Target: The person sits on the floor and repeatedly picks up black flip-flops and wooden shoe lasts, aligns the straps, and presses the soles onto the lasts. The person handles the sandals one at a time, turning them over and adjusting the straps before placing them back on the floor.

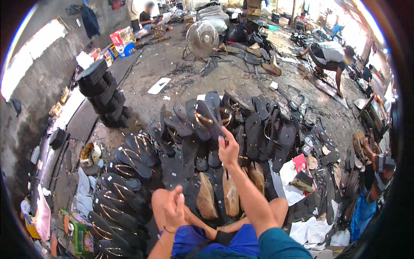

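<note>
Black sandal [209,124] with gold strap lies just ahead and left of the right hand [228,149], long axis pointing away from the person. Right hand is nearer, fingers narrowed; grip unconfirmed. Left hand [174,209] sits well apart, curled; contents cannot be told.

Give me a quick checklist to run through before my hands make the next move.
1. Right hand at the gold-strapped sandal: ok, its fingers reach the near edge.
2. Firm grip there: cannot tell; the contact is too small to judge.
3. Left hand free: ok, no object shows in it, above the left knee.
4. Wooden lasts in clear view: not ok, the right forearm partly covers them.
5. Right side uncluttered: not ok, papers and scraps lie there.
</note>
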A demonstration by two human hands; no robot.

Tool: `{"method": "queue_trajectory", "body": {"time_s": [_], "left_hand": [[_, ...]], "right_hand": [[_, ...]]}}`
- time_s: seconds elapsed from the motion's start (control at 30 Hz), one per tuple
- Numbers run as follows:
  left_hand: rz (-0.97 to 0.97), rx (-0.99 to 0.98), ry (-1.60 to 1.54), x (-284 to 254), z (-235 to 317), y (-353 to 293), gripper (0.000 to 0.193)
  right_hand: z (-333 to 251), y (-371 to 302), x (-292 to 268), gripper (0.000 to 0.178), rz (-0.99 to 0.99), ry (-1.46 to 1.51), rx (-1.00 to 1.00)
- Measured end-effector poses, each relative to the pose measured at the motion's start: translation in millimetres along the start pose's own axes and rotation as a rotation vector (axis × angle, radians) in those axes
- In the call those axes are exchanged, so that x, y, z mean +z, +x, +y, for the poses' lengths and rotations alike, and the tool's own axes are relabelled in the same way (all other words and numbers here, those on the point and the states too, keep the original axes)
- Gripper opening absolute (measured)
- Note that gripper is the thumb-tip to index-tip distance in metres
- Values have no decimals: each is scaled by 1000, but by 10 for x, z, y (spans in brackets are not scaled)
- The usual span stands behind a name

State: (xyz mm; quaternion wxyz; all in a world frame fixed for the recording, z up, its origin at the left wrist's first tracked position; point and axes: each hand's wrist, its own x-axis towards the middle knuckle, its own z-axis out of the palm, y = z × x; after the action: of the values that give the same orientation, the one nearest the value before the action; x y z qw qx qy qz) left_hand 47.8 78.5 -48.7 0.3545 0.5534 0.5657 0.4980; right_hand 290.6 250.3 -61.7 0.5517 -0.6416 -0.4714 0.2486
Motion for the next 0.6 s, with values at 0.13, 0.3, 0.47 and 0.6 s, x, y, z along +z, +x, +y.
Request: {"method": "queue_trajectory", "body": {"time_s": [0.13,0.3,0.47,0.6], "left_hand": [[7,-207,-328,196,380,443,57],[-124,-567,-684,94,108,506,44],[-693,-237,-428,-409,832,-417,53],[-928,-135,-239,-672,1293,-1038,63]], "right_hand": [[101,-1473,-438,50,-249,654,527],[49,-2811,-809,43,-435,828,635],[-964,-2799,-1658,61,-371,470,146],[-1465,-2717,-1981,64,-894,225,-163]]}}
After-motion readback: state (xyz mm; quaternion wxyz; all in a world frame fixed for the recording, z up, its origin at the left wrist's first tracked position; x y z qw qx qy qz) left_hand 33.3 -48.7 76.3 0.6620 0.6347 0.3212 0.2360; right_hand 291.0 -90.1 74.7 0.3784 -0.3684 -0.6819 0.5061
